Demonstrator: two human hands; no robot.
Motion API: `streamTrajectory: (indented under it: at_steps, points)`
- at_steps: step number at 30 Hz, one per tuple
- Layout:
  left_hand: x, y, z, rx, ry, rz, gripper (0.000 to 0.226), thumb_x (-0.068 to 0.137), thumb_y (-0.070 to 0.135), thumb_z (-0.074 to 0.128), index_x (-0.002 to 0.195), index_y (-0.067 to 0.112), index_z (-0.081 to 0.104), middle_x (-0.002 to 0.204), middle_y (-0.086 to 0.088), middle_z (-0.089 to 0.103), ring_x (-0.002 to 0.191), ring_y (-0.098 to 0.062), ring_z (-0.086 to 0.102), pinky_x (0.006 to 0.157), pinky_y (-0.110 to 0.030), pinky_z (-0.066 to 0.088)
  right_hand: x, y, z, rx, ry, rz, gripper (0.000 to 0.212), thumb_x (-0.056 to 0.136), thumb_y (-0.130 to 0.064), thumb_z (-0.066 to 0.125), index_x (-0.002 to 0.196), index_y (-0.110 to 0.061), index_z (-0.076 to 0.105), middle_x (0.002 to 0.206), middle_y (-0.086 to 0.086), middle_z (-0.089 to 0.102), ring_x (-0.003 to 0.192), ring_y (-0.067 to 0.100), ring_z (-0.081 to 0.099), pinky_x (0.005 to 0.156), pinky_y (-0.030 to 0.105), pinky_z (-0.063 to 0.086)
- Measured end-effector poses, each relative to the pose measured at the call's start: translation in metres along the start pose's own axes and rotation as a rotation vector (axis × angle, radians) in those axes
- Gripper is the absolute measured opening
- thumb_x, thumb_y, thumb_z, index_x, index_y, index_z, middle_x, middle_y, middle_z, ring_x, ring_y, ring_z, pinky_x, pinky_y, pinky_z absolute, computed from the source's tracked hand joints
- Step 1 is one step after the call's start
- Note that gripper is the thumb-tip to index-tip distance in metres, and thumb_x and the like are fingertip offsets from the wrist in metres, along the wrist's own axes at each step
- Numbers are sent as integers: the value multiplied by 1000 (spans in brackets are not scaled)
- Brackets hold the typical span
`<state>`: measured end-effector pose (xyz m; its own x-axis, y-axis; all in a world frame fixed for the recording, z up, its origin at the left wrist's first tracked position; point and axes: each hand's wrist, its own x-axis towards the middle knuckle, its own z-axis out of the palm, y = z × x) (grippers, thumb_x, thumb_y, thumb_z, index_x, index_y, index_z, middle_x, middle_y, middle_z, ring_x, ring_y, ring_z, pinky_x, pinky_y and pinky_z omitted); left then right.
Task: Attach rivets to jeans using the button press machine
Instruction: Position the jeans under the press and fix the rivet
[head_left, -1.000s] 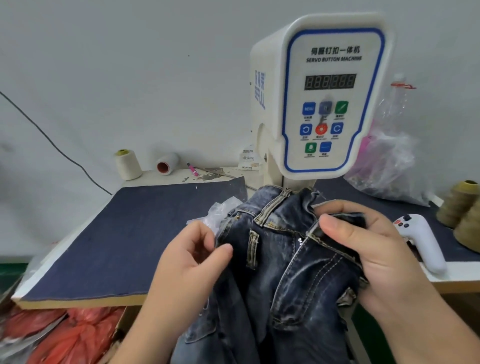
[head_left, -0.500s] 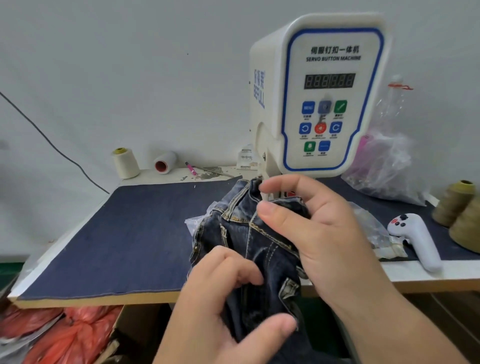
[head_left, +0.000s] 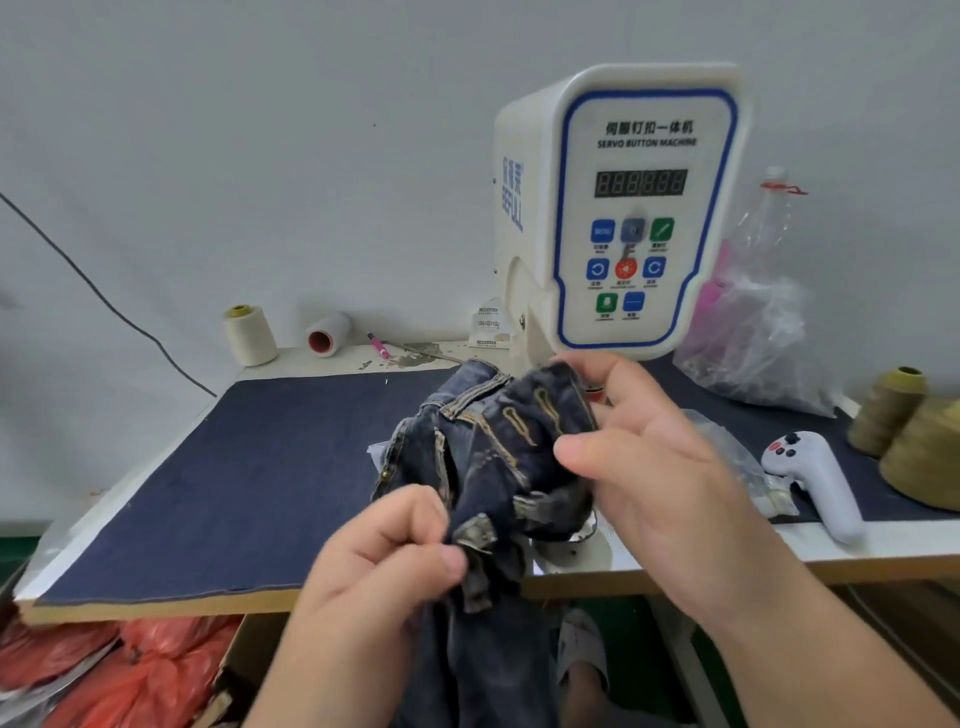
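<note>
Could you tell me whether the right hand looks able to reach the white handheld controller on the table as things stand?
Probably not yet: the right hand grips the jeans. The controller lies uncovered just beyond it.

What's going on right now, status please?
Both hands, left hand and right hand, grip jeans. Waistband under servo button machine. Nothing blocking.
</note>
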<state>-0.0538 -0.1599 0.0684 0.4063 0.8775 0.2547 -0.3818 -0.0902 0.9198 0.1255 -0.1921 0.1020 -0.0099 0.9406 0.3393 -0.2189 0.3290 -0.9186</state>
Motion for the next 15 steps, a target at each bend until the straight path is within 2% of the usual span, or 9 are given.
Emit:
streamTrajectory:
  at_steps: [1, 3, 5, 6, 9, 13, 15]
  points:
    - [1, 2, -2, -106, 14, -32, 27, 47, 14, 70, 53, 15, 43, 63, -9, 32, 57, -21, 31, 50, -28, 33, -4, 0, -2, -21, -34, -7, 48, 72, -20, 64, 119, -26, 55, 101, 4, 73, 94, 17, 70, 77, 29, 56]
    - [3, 9, -3, -219, 44, -55, 30, 40, 11, 69, 51, 16, 42, 58, -5, 36, 50, -18, 37, 44, -24, 39, -13, 1, -5, -173, -72, -19, 58, 76, -22, 69, 127, -36, 44, 119, 0, 70, 112, 15, 66, 92, 34, 53]
    - [3, 18, -2, -261, 65, -63, 40, 32, 12, 75, 50, 18, 40, 54, -2, 37, 45, -17, 39, 41, -24, 40, -22, 2, -6, -334, -93, -2, 64, 78, -22, 73, 128, -48, 42, 130, -7, 65, 124, 14, 58, 105, 42, 42]
    - [2, 21, -1, -273, 69, -67, 40, 33, 11, 74, 50, 18, 38, 53, -2, 36, 44, -17, 40, 40, -25, 40, -25, 3, -6, -392, -96, 14, 63, 80, -22, 74, 129, -48, 45, 130, -10, 64, 125, 12, 58, 106, 43, 40]
    - [-1, 26, 4, -298, 68, -86, 32, 38, 11, 63, 51, 18, 35, 53, -3, 32, 42, -16, 37, 37, -25, 38, -28, 6, -4, -515, -20, -2, 38, 85, -23, 69, 117, -43, 63, 119, -14, 70, 112, 6, 64, 98, 36, 46]
    - [-3, 27, 8, -287, 53, -138, 51, 17, 11, 78, 47, 17, 37, 51, -5, 32, 38, -17, 37, 35, -25, 37, -27, 5, 0, -389, 64, -91, 20, 90, -23, 62, 102, -33, 74, 98, -9, 76, 93, 6, 70, 81, 19, 53]
    - [-4, 25, 7, -256, 21, -157, 42, 25, 9, 71, 48, 16, 37, 51, -6, 32, 40, -17, 35, 37, -24, 36, -26, 2, 2, -290, 115, -152, 16, 90, -23, 62, 95, -28, 76, 88, -6, 76, 82, 5, 71, 71, 16, 53]
